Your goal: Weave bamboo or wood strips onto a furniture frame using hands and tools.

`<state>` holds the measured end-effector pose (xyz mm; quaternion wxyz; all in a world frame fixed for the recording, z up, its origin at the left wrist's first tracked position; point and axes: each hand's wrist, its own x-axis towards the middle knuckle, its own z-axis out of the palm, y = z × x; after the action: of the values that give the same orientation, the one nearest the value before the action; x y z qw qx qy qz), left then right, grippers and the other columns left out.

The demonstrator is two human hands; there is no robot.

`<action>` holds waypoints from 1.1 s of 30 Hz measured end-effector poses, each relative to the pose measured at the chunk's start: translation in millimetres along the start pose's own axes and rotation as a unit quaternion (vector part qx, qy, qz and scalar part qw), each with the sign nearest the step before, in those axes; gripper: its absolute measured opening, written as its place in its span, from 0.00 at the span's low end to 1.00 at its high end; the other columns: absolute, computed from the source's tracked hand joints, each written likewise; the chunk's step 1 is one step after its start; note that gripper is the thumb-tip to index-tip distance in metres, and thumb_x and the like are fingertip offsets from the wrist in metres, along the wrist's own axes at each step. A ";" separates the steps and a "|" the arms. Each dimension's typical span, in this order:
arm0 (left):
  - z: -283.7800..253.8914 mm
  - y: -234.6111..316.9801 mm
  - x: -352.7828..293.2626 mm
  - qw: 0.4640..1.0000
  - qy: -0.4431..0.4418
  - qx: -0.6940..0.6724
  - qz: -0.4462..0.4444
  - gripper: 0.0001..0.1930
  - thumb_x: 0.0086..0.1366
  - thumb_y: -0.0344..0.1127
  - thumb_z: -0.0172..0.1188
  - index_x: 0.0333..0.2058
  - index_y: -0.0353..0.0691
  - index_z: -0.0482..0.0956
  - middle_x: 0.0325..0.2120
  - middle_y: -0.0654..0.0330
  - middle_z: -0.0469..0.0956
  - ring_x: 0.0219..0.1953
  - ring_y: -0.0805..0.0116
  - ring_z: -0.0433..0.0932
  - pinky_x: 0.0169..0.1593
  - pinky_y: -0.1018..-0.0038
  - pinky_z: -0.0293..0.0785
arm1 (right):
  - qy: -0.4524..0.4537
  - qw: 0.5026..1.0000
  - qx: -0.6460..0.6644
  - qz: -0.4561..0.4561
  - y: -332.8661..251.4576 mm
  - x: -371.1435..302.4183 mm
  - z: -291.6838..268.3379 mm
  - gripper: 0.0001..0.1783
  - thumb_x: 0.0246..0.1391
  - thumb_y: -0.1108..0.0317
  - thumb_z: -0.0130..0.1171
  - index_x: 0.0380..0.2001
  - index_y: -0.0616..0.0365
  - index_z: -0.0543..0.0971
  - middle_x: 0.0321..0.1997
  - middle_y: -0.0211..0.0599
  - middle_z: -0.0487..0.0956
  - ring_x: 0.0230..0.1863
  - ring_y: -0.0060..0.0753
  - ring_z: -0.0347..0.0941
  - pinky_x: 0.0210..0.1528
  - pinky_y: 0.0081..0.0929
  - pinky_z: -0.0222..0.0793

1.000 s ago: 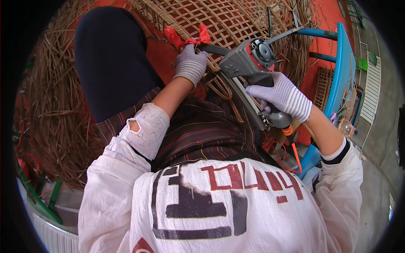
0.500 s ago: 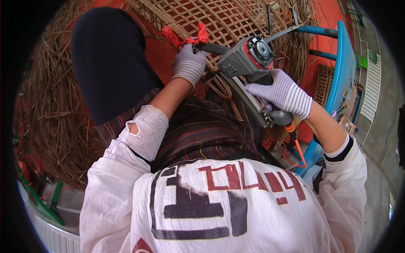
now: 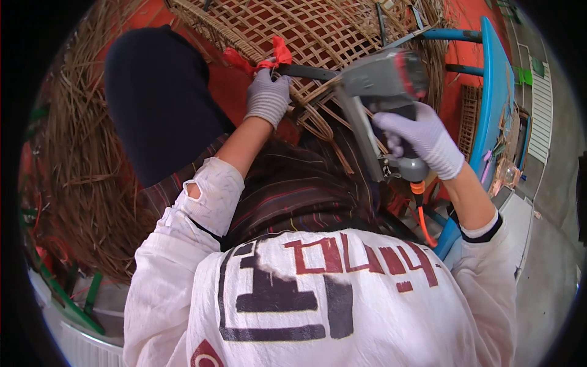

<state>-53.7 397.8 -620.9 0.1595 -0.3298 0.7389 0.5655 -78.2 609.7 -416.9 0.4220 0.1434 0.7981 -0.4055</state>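
I see the nail gun swung rightward, right hand clamped round its handle (between shots, perhaps); upper centre, I can't tell the left hand's grip.

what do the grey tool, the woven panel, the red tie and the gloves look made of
Tool: probably cast metal, perhaps hard plastic; smooth grey casing, but blurred.
Panel: likely rattan or a lookalike; tan strands in an open lattice.
Tie: thin cloth or plastic film; bright, limp and crumpled.
Gloves: apparently knitted fabric, matte; fine stripes around the cuffs.
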 end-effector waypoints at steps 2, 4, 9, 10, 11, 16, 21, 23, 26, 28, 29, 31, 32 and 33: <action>1.3 -1.8 4.4 1.000 0.001 -0.008 0.013 0.24 0.62 0.43 0.64 0.56 0.44 0.74 0.38 0.45 0.82 0.36 0.53 0.83 0.43 0.62 0.78 | 0.053 0.996 0.067 -0.025 7.0 -20.7 -26.7 0.20 0.56 0.57 0.66 0.42 0.64 0.79 0.20 0.28 0.73 0.18 0.19 0.70 0.21 0.21 0.68; 2.4 -3.3 7.3 1.000 0.005 -0.003 0.011 0.26 0.62 0.42 0.64 0.58 0.45 0.73 0.37 0.45 0.83 0.33 0.55 0.85 0.42 0.62 0.79 | 0.131 0.983 0.120 -0.038 23.6 -42.8 -59.4 0.20 0.57 0.57 0.65 0.44 0.63 0.78 0.21 0.28 0.73 0.19 0.22 0.71 0.23 0.23 0.70; 4.4 -11.9 7.2 0.997 -0.026 -0.062 0.034 0.34 0.54 0.37 0.70 0.61 0.44 0.71 0.37 0.55 0.82 0.36 0.68 0.82 0.42 0.69 0.78 | 0.275 0.942 0.179 -0.069 112.5 -77.2 -173.0 0.17 0.59 0.57 0.64 0.42 0.59 0.76 0.26 0.31 0.75 0.21 0.23 0.72 0.24 0.25 0.71; 5.4 -15.0 8.6 0.996 -0.028 -0.073 0.053 0.36 0.53 0.37 0.71 0.62 0.44 0.71 0.37 0.55 0.82 0.36 0.68 0.82 0.42 0.70 0.77 | 0.334 0.935 0.114 -0.044 137.0 -83.4 -198.7 0.20 0.58 0.55 0.65 0.42 0.62 0.77 0.27 0.35 0.75 0.23 0.28 0.73 0.27 0.29 0.73; 6.4 -18.9 10.1 0.992 -0.027 -0.087 0.084 0.37 0.52 0.37 0.72 0.62 0.43 0.70 0.37 0.56 0.82 0.37 0.69 0.81 0.43 0.70 0.77 | 0.377 0.923 0.069 -0.014 162.4 -88.7 -223.5 0.23 0.56 0.54 0.66 0.43 0.65 0.77 0.29 0.38 0.76 0.26 0.33 0.75 0.31 0.33 0.74; 10.4 -35.3 28.9 0.990 -0.042 -0.107 0.087 0.39 0.49 0.38 0.74 0.61 0.41 0.71 0.39 0.55 0.82 0.40 0.67 0.81 0.45 0.71 0.76 | 0.551 0.720 -0.405 0.122 292.5 -116.7 -303.8 0.36 0.50 0.43 0.64 0.50 0.65 0.76 0.54 0.60 0.77 0.54 0.59 0.75 0.57 0.47 0.68; 2.7 -32.9 26.9 0.991 -0.060 -0.094 0.072 0.37 0.50 0.38 0.74 0.60 0.39 0.72 0.39 0.54 0.82 0.39 0.66 0.80 0.45 0.70 0.76 | 0.506 0.693 -0.365 0.360 394.5 -131.1 -325.5 0.33 0.54 0.48 0.58 0.54 0.63 0.72 0.56 0.60 0.77 0.57 0.63 0.74 0.58 0.49 0.69; -1.6 -27.1 22.2 0.995 -0.063 -0.069 0.042 0.35 0.50 0.38 0.73 0.58 0.38 0.73 0.37 0.55 0.83 0.37 0.67 0.80 0.44 0.70 0.76 | 0.504 0.677 -0.365 0.394 433.2 -138.1 -317.4 0.34 0.56 0.46 0.57 0.57 0.62 0.69 0.55 0.61 0.78 0.56 0.63 0.75 0.58 0.49 0.70; -4.5 -20.5 16.0 0.993 -0.063 -0.100 0.023 0.30 0.52 0.37 0.73 0.54 0.36 0.75 0.34 0.56 0.82 0.34 0.68 0.79 0.41 0.71 0.75 | 0.512 0.663 -0.344 0.424 468.1 -144.6 -306.8 0.37 0.58 0.43 0.55 0.60 0.61 0.66 0.55 0.64 0.77 0.57 0.62 0.75 0.59 0.49 0.69; -4.2 -18.2 16.0 0.993 -0.053 -0.102 0.024 0.28 0.53 0.36 0.72 0.53 0.35 0.76 0.33 0.58 0.82 0.32 0.70 0.78 0.39 0.72 0.75 | 0.514 0.669 -0.340 0.415 462.0 -149.7 -302.6 0.40 0.59 0.40 0.55 0.62 0.60 0.65 0.56 0.64 0.76 0.58 0.62 0.74 0.60 0.50 0.69; -3.4 -18.2 16.8 0.993 -0.052 -0.105 0.017 0.27 0.54 0.35 0.71 0.52 0.35 0.76 0.32 0.58 0.82 0.32 0.71 0.78 0.38 0.72 0.74 | 0.504 0.675 -0.337 0.420 449.7 -150.2 -298.9 0.42 0.58 0.38 0.54 0.63 0.60 0.65 0.57 0.63 0.76 0.60 0.63 0.73 0.60 0.50 0.68; -2.9 -19.4 19.4 0.996 -0.049 -0.078 0.016 0.26 0.54 0.35 0.70 0.52 0.35 0.76 0.32 0.59 0.81 0.31 0.71 0.77 0.37 0.73 0.74 | 0.373 0.746 -0.387 0.392 391.8 -156.8 -306.4 0.42 0.56 0.35 0.55 0.61 0.58 0.71 0.58 0.59 0.77 0.60 0.62 0.72 0.61 0.49 0.67; -3.3 -20.4 20.0 0.996 -0.045 -0.073 0.006 0.25 0.55 0.34 0.70 0.52 0.34 0.76 0.32 0.59 0.81 0.31 0.72 0.76 0.37 0.73 0.74 | 0.428 0.720 -0.413 0.358 358.6 -154.0 -299.5 0.40 0.56 0.36 0.55 0.60 0.58 0.73 0.58 0.57 0.77 0.59 0.61 0.73 0.62 0.47 0.67; -3.6 -21.5 20.7 0.996 -0.048 -0.081 0.009 0.24 0.55 0.34 0.70 0.51 0.34 0.77 0.31 0.59 0.81 0.30 0.72 0.76 0.37 0.73 0.74 | 0.487 0.692 -0.439 0.302 325.2 -145.1 -287.5 0.38 0.57 0.36 0.56 0.58 0.57 0.76 0.57 0.55 0.78 0.59 0.60 0.73 0.62 0.44 0.66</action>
<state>-54.0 385.1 -648.1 0.1626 -0.3079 0.6853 0.6396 34.7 1052.0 -382.8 0.0891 0.3525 0.8925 0.2669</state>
